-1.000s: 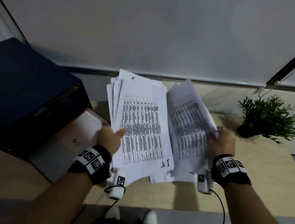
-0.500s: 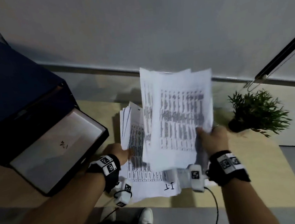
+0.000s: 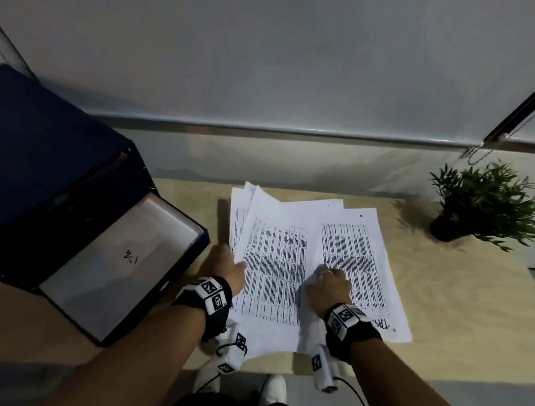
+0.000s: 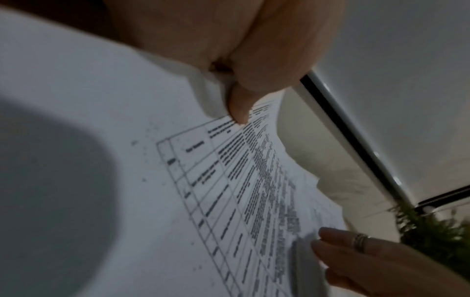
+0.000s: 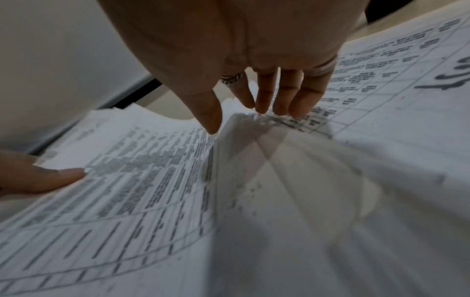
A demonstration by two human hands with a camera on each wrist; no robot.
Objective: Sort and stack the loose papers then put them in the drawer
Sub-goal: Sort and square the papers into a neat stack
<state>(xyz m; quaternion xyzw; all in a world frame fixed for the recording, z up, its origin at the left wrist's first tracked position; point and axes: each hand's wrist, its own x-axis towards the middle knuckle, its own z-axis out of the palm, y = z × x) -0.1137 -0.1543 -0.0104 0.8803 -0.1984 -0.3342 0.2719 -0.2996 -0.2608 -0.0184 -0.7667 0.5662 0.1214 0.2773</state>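
Printed table sheets lie on the wooden table (image 3: 459,300). My left hand (image 3: 230,270) grips the left edge of the fanned left stack (image 3: 274,266), thumb (image 4: 239,112) on top. The stack's far end lifts off the table. To its right lie flatter sheets (image 3: 356,253) with handwriting at the near edge. My right hand (image 3: 330,281) rests on them, a raised fold of one sheet (image 5: 254,150) pinched between thumb and nearly straight fingers (image 5: 279,96). The open drawer (image 3: 120,262) of the dark blue cabinet (image 3: 32,157) sits left of the papers, pale inside.
A small potted plant (image 3: 484,208) stands at the table's far right. A grey wall with a metal rail (image 3: 286,134) runs behind the table. White shoes (image 3: 274,391) and the floor show below the near table edge.
Both hands have come down from mid-air to the table. The right hand's sheets, held up half a second ago, now lie flat to the right of the left stack.
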